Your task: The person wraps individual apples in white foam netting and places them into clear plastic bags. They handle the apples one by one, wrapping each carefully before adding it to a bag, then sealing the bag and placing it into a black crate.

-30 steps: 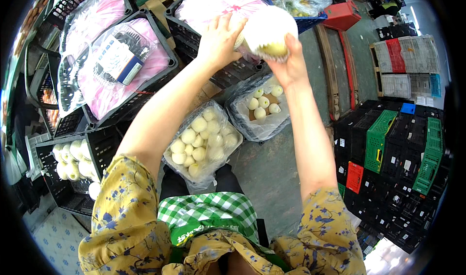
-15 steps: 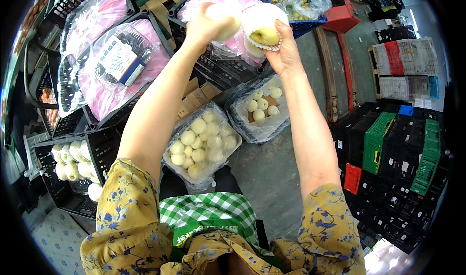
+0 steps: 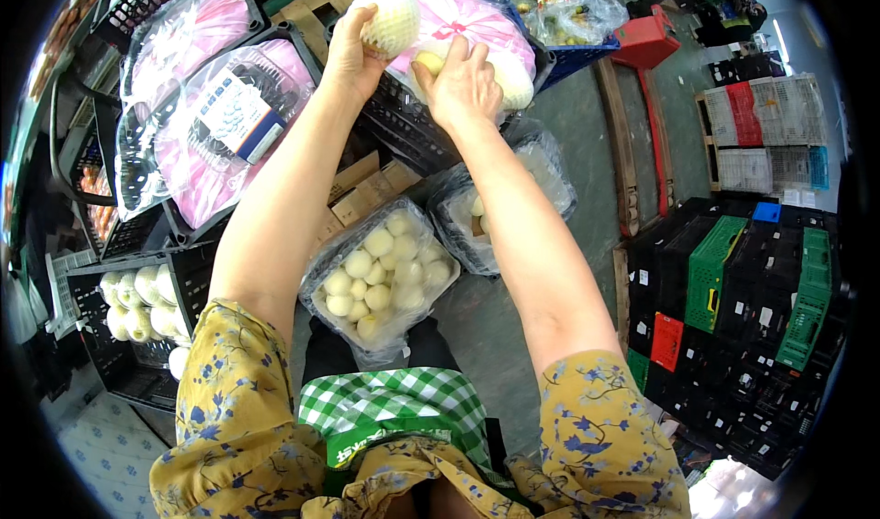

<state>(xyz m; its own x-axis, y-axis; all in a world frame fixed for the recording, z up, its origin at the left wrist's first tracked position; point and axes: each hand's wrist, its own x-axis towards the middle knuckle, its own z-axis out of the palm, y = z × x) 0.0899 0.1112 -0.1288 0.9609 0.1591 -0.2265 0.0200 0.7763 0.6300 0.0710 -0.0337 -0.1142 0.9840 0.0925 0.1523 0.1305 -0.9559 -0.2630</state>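
My left hand (image 3: 353, 56) is raised over the far crate, its fingers wrapped round a round pale-yellow pear (image 3: 392, 22) in a white foam net. Close beside it, my right hand (image 3: 466, 84) reaches palm down, fingers curled over another pale-yellow pear (image 3: 429, 60) that shows past the thumb. Beyond those fingers, a white-netted fruit (image 3: 513, 79) lies against a pink plastic bag (image 3: 454, 10). Part of what lies beneath my right palm is hidden. Below my arms, an open crate lined with clear plastic holds several bare pale pears (image 3: 378, 267).
A second plastic-lined crate (image 3: 458, 235) stands partly behind my right forearm. At left are black crates with pink bags (image 3: 197, 185) and netted fruit (image 3: 137, 290). A red pallet jack (image 3: 646, 41) stands far right, near stacked black and green crates (image 3: 715, 272).
My right hand has turned over and moved left and down onto the fruit by the pink bag. My left hand has shifted slightly left with its netted pear.
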